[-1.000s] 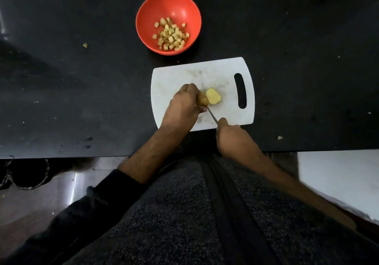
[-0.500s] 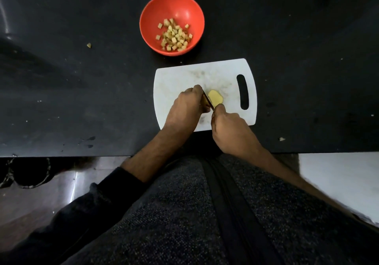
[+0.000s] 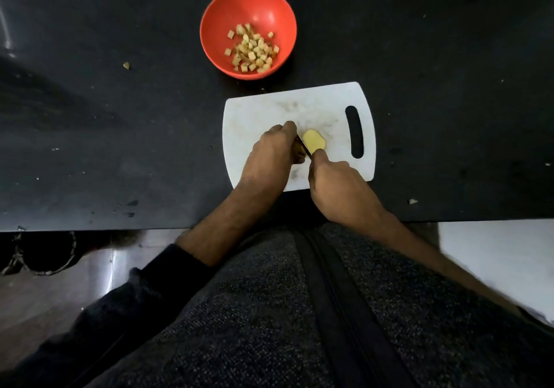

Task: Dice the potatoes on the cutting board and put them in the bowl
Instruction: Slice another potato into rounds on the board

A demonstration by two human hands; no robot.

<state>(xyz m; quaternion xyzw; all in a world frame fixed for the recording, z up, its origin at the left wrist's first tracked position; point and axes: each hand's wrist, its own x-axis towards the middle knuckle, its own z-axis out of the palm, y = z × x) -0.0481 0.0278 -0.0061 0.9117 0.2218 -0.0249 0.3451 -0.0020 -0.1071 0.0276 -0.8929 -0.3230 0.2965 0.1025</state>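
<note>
While my right hand (image 3: 335, 183) grips the knife (image 3: 302, 144) low on its handle, I keep the blade against the potato (image 3: 314, 141), and my left hand (image 3: 269, 153) curls round the uncut part to steady it on the cutting board (image 3: 263, 111). Farther off, the bowl (image 3: 278, 9) with dice (image 3: 253, 50) waits just beyond the board, I judge for short transfers.

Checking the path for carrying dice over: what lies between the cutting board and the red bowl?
In the head view, only bare black countertop separates the cutting board from the red bowl.
</note>
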